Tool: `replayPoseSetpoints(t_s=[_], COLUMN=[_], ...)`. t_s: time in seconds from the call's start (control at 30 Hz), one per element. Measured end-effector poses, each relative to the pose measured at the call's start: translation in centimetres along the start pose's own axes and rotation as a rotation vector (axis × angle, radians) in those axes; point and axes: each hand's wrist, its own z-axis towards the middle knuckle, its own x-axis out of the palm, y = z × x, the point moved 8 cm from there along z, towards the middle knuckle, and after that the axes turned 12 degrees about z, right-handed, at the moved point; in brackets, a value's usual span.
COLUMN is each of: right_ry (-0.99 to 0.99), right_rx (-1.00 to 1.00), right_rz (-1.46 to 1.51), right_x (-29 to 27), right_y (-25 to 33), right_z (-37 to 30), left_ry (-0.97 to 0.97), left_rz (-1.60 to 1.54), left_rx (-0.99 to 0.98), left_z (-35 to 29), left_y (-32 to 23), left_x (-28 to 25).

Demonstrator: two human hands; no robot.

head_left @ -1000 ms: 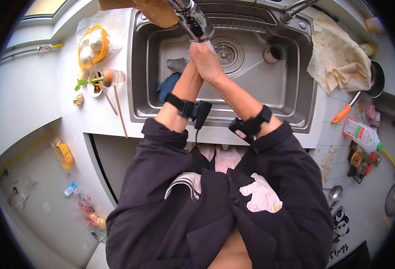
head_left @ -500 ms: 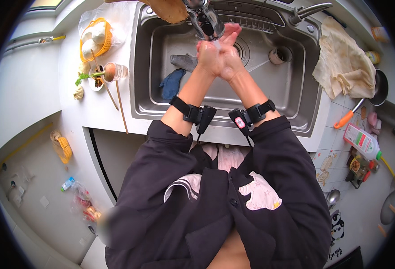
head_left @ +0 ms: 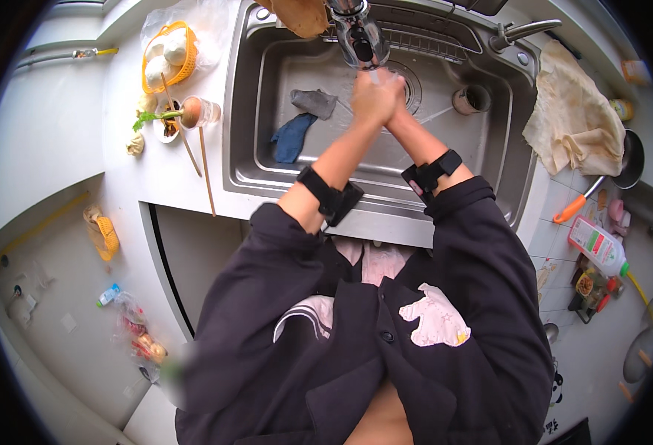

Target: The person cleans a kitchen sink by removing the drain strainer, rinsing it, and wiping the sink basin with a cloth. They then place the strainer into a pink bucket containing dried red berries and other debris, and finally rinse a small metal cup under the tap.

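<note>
Beneath the chrome faucet [head_left: 361, 41], my two hands are pressed together over the steel sink [head_left: 356, 167]. My left hand [head_left: 373, 96] lies uppermost, its fingers closed round my right hand [head_left: 398, 102]. Most of the right hand is covered, so its fingers do not show. A little water shows at the faucet's mouth, just above the knuckles. Left of the hands, a grey cloth [head_left: 315, 102] and a blue cloth [head_left: 294, 139] lie on the sink floor. A small cup-like container [head_left: 471, 100] stands in the sink to their right.
On the left counter are a yellow basket [head_left: 184, 65] with white items, a glass [head_left: 209, 113] holding a sprouting root vegetable, and chopsticks [head_left: 206, 172]. A beige cloth [head_left: 572, 111] drapes over the right edge. Farther right are a pan [head_left: 629, 159] and a white bottle [head_left: 597, 245].
My hands were apart at the fingers with palms showing under the faucet; now they are clasped, left over right. Both forearms have turned, and the whole view has shifted slightly.
</note>
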Motion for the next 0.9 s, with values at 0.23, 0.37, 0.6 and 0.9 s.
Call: replayPoseSetpoints(t_s=[0.23,0.37,0.6,0.9], right_ry=[0.322,0.167,-0.282,0.031], right_rx=[-0.065,0.026,0.571,0.015], right_rz=[-0.887,-0.424,0.788,-0.517], right_x=[2.0,2.6,-0.3,0.1], right_y=[3.8,5.8,0.7,0.0], right_z=[-1.1,-1.0,-1.2,0.2], left_ry=[-0.112,-0.306,-0.429,-0.094], left_rz=[-1.354,-1.369,-1.358,-1.599], left_rx=[-0.597,-0.598,-0.673,-0.654], left_z=[1.3,0.6,-0.8,-2.6], left_y=[5.2,5.6,7.4,2.7], left_x=[1.7,-1.4,0.2,3.2])
